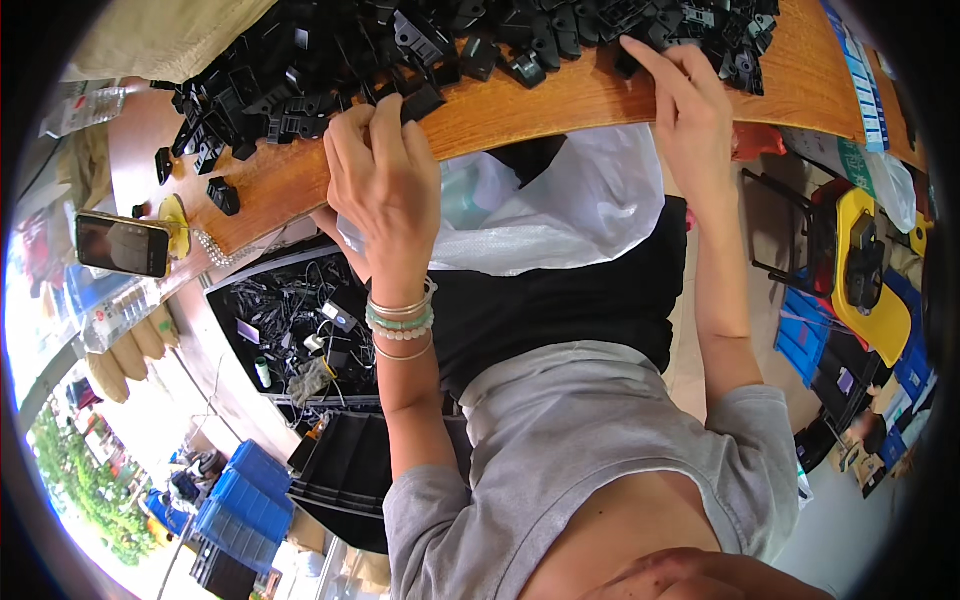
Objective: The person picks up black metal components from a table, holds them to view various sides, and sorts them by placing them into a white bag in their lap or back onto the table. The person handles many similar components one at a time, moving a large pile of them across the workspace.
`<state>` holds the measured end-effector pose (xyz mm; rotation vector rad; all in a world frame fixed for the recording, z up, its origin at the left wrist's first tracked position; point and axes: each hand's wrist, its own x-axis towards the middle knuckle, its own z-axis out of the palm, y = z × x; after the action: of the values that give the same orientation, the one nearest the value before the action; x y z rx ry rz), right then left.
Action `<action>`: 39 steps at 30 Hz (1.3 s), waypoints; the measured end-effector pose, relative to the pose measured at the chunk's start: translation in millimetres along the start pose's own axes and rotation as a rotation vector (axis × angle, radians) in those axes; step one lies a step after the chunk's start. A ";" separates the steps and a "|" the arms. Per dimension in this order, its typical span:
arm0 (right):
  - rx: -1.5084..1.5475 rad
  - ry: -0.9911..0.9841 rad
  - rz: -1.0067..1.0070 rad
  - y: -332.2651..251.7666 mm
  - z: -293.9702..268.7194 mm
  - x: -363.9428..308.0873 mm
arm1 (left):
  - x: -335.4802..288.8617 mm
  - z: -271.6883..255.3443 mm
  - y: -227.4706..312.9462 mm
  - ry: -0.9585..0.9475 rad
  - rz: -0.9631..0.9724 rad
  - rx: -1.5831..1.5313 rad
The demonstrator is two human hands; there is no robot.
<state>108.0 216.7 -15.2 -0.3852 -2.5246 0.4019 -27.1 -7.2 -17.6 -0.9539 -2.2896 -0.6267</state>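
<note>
A large heap of small black plastic parts (300, 75) covers the far side of the wooden table (560, 95). At the heap's near edge is my left hand (385, 190), its fingers bent down over a black plastic part (425, 100); the fingertips are partly hidden among the pieces. Further right, my right hand (690, 110) rests over the table edge with its index finger stretched toward the heap. Beneath that finger lies a small dark piece (627, 66), which the hand does not visibly grip.
A white woven sack (540, 245) gapes between my lap and the table. At left, a phone (122, 245) leans on a stand. Below it sits a black crate of cables and small parts (290, 320). Blue crates (245, 505) are stacked lower left; a yellow chair (870, 270) stands at right.
</note>
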 end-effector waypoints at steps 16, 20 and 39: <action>0.692 -0.060 -0.038 -57.7 -15.1 -8.2 | 2.6 -28.6 52.2 -0.678 -0.753 -1.505; 0.516 -0.024 -0.157 -57.7 -13.4 -7.1 | 2.9 -27.4 53.9 -0.678 -0.745 -1.454; 0.919 -0.093 0.293 -67.3 5.8 -35.8 | -6.6 -33.0 69.9 -0.300 -0.148 -0.828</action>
<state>121.1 141.4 -12.6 -0.3580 -2.0688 1.6177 39.8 14.0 15.8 -1.3079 -2.3831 -1.6713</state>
